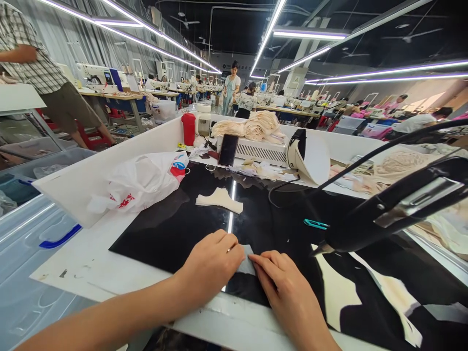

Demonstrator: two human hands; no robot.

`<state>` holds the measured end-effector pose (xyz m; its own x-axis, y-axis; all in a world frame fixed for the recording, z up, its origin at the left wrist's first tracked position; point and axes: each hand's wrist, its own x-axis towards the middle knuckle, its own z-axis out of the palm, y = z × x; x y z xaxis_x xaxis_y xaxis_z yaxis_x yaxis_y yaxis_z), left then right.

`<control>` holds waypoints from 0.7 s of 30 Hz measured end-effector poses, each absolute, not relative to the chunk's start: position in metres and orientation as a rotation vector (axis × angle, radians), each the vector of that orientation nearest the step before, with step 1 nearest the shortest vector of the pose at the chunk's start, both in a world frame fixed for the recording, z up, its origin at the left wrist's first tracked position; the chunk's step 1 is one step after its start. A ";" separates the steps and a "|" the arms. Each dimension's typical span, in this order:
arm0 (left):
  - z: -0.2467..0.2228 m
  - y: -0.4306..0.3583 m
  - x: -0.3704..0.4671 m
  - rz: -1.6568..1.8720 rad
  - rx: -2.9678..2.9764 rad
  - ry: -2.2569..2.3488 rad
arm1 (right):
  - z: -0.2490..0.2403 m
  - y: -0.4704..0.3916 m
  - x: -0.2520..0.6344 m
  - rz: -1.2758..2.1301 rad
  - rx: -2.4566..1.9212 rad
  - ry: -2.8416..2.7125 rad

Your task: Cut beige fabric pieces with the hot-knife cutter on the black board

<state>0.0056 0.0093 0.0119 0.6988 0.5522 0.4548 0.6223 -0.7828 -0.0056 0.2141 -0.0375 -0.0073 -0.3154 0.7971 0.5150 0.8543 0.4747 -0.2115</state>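
Note:
Near the front edge of the black work surface (164,222), a small pale grey-blue piece (247,264) lies between my two hands. My left hand (215,261) has its fingers curled over the piece's left side, with a ring showing on one finger. On the right side, the fingertips of my right hand (283,278) are pressed together at the piece's edge. A stack of cream cut pieces (220,200) lies beyond my hands. To the right are a cream curved piece (337,290) and a longer pale piece (395,292).
A black tool arm (387,209) with a pointed tip reaches in from the right, beside teal snips (316,224). A plastic bag (142,180) sits at the left; a phone (228,150) and red cup (188,128) stand behind. Other people work farther back.

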 end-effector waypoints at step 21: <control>0.000 0.005 0.013 -0.748 -2.864 -0.735 | 0.005 -0.047 0.225 -0.192 -1.283 -2.058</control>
